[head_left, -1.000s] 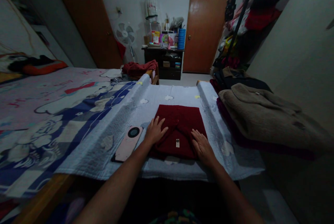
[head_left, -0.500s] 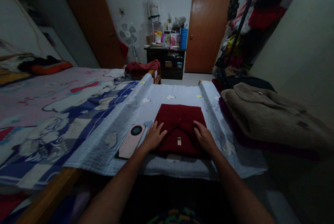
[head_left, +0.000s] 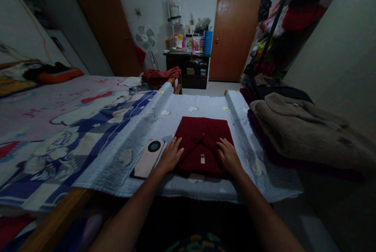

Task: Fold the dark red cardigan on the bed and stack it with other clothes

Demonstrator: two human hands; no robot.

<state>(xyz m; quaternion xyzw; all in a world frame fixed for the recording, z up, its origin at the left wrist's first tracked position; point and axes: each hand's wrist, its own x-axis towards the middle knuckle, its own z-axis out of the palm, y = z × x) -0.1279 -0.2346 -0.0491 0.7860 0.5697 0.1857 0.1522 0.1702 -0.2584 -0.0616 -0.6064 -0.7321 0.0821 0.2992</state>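
Note:
A dark red garment (head_left: 202,134), folded into a flat rectangle with a small pale tag near its front, lies on a light blue cloth (head_left: 194,103). On the garment's left edge rests my left hand (head_left: 172,155), fingers apart and holding nothing. My right hand (head_left: 229,156) lies on the right edge, its fingers spread, also without a grip. A pink phone (head_left: 147,162) with a round dark camera ring is just left of my left hand, on the cloth.
Folded clothes with a brown fuzzy coat (head_left: 299,126) on top are piled at the right. A bed with a patterned blanket (head_left: 88,126) is on the left. Behind stand a red cloth heap (head_left: 160,76), a fan (head_left: 146,37) and a dark shelf (head_left: 188,69).
My left hand has shifted slightly left towards the garment's edge. The fingers of my right hand have moved a little and lie flatter on the garment.

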